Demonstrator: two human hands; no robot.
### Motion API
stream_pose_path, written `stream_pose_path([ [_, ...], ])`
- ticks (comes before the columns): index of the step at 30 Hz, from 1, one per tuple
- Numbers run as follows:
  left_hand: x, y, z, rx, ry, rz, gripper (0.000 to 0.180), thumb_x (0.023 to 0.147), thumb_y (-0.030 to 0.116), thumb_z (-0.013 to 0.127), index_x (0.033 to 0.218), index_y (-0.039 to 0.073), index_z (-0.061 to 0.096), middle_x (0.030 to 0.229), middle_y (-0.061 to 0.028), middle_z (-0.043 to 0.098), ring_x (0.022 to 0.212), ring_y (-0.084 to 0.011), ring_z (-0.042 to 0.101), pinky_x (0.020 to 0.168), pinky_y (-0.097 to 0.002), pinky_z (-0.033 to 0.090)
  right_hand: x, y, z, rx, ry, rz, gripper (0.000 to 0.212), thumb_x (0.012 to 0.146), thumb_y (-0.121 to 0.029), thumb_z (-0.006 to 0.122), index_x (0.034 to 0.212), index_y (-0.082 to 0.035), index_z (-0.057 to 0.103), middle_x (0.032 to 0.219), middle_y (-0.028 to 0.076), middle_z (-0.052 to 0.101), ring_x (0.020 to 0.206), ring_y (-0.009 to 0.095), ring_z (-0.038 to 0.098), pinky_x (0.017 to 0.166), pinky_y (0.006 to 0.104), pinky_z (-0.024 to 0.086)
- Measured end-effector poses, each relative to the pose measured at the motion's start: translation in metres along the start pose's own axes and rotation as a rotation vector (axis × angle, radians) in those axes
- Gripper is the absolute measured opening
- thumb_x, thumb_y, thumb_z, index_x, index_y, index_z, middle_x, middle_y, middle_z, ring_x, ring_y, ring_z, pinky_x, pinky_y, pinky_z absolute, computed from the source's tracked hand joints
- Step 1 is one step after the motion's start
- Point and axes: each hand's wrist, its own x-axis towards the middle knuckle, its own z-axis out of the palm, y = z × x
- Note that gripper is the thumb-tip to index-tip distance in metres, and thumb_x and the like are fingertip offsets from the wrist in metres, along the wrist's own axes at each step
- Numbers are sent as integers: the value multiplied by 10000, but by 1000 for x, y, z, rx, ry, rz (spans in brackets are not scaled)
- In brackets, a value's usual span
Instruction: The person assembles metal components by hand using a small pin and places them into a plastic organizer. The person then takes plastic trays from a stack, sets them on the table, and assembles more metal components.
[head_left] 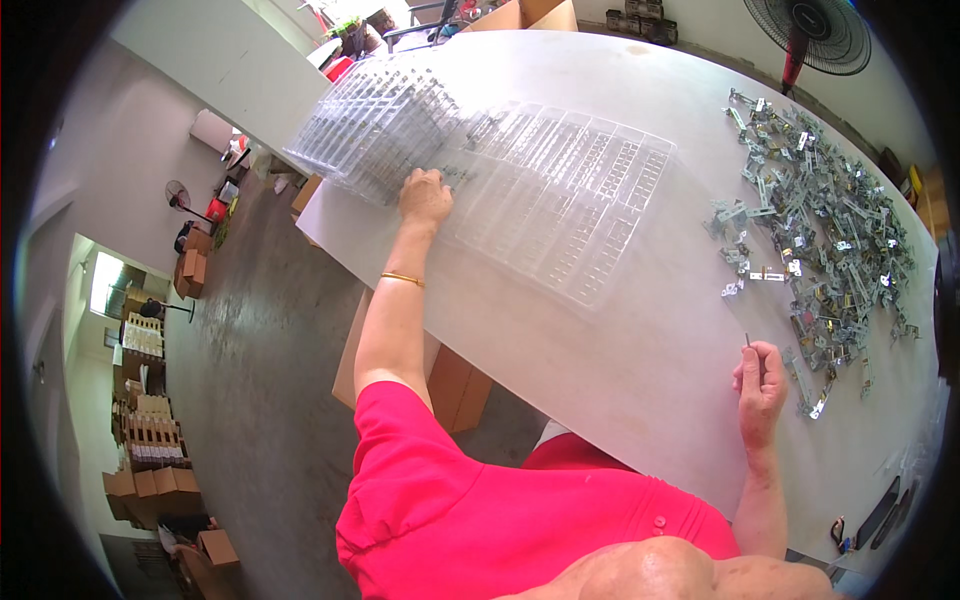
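My left hand (425, 200) reaches to the left end of a clear plastic tray (600, 215) with rows of small slots. Its fingers are curled down beside small metal pieces (455, 173) in the tray's left end; whatever they grip, if anything, is hidden. Just beyond that hand rises a stack of similar clear trays (365, 125), with small parts showing in them. Near the table's right side, my right hand (762, 390) pinches a thin, short metal piece (747, 340) upright between thumb and fingers. It is close to a heap of metal brackets (820, 230).
The white table (560, 355) bends around my front. Dark-handled tools (880, 515) lie at its lower right. A black fan (810, 35) stands beyond the far right edge. Cardboard boxes (460, 390) are below the near edge, and more boxes line the floor at far left.
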Motion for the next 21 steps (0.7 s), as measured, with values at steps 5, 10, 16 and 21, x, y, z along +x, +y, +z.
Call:
stream_pose_path([
  [5,3,-7,3,1,-17,-49,283,848,252,708,1077,87,693,1135,-158,628,1121,-340,593,952,-444,487,2,-3,2,-4,-4,-4,118,1036,-172,558,969,-77,579,693,-45,497,597,37,446,534,196,365],
  [10,4,2,-2,-9,-38,-72,298,849,277,715,1075,85,689,1154,-159,623,1130,-336,590,959,-441,484,3,-2,0,7,-33,-4,103,1033,-152,558,986,-64,584,716,-36,531,612,36,474,543,194,400],
  [16,0,4,-6,-7,-45,-95,320,844,300,729,1072,82,682,1159,-158,619,1141,-335,585,963,-439,487,0,-1,-2,5,-36,0,97,1030,-145,560,979,-66,583,715,-38,529,611,36,475,544,195,398],
  [21,7,6,11,-2,-14,-36,305,823,286,741,1029,70,682,1127,-177,630,1102,-345,607,930,-456,505,-6,-2,-3,-12,10,-7,95,1021,-138,567,970,-61,587,712,-36,525,611,41,479,535,204,394],
])
